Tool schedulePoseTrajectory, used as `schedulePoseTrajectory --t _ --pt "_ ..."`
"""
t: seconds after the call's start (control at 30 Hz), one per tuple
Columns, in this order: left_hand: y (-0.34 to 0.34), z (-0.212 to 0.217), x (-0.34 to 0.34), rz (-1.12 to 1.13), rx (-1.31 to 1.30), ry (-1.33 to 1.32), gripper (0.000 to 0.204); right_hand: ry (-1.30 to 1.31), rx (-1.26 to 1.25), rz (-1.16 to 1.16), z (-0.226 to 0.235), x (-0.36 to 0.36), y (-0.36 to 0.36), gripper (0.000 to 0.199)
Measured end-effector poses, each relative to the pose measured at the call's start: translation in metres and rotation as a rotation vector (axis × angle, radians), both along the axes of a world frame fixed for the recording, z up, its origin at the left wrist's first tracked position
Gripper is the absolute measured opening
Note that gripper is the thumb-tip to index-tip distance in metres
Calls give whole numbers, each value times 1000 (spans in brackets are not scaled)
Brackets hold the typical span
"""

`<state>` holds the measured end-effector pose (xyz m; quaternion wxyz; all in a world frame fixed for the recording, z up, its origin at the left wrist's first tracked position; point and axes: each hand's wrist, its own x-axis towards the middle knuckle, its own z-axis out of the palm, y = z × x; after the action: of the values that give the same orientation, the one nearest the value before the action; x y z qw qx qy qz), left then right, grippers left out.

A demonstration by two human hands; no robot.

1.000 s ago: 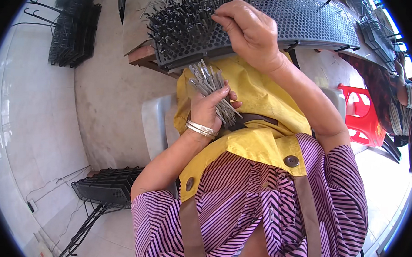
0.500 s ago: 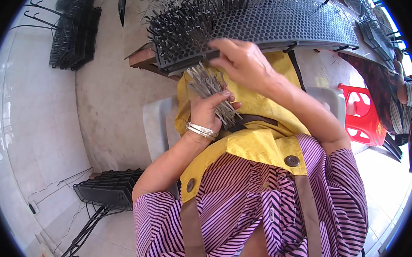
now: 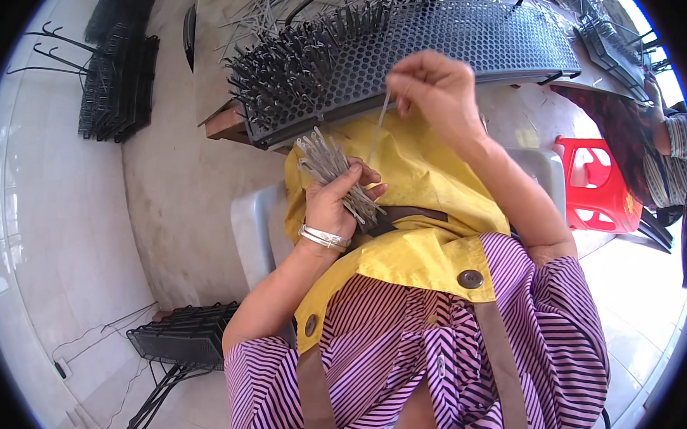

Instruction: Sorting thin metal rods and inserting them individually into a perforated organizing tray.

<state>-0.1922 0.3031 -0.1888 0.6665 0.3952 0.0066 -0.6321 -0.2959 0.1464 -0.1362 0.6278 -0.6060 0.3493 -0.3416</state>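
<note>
– Grips?
– I've got left hand [image 3: 333, 202] clasped round the bundle [image 3: 323, 164], right hand [image 3: 441, 97] pinching one strip [image 3: 381, 123].
– Where?
– Bundle's near side of the rack [image 3: 477, 37], over the apron [image 3: 427, 168]. Strip hangs to the bundle's right. Rods [image 3: 281, 71] crowd the rack's left end.

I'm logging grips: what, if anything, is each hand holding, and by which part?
The left hand clasps a bundle of thin, grey, metal-looking strips around its middle; the right hand pinches one thin grey strip near its upper end.
</note>
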Motion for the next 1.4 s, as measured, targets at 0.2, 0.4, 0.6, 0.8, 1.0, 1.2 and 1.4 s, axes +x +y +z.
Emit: schedulePoseTrajectory --t 0.2,0.4,0.6,0.8,1.0,1.2,1.4 --pt "-1 -3 1 -78 27 -11 15 -147 -397 -261 6 20 -47 6" --pt "0 3 -1 -50 16 -31 15 -149 -692 -342 8 40 -64 4" --pt "1 1 -2 -25 -15 -39 13 -102 -1262 -320 -4 53 -71 6" --pt "1 2 -3 -42 -14 -49 13 -84 -1247 -214 -9 58 -74 6" --pt "0 4 -5 -31 -3 -33 13 276 -1274 -14 -22 58 -71 8" --pt "1 2 -4 -10 4 -61 13 391 -1188 -37 -11 46 -35 14" --pt "0 6 -4 -31 -40 -54 13 263 -398 396 -17 9 22 19"
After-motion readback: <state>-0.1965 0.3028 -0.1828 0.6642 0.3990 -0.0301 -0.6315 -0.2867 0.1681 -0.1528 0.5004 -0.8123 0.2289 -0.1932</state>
